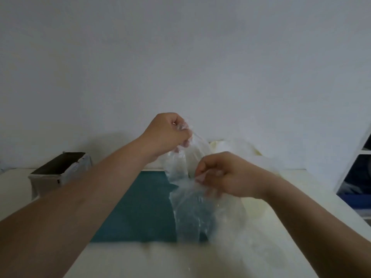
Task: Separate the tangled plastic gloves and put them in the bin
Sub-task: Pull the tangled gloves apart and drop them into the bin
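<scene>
Left hand (167, 133) at frame centre pinching tangled clear plastic gloves (188, 199) aloft, right hand (224, 175) just below gripping the same film, above a teal mat (138, 209) on the white desk (124, 259), lined dark bin (58, 171) at left.

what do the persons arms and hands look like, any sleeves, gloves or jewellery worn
Both arms are bare: the left forearm and right forearm show no sleeve up to the frame edge. The left hand and right hand wear nothing, with no ring, watch or bracelet visible at the fingers or wrists.
</scene>
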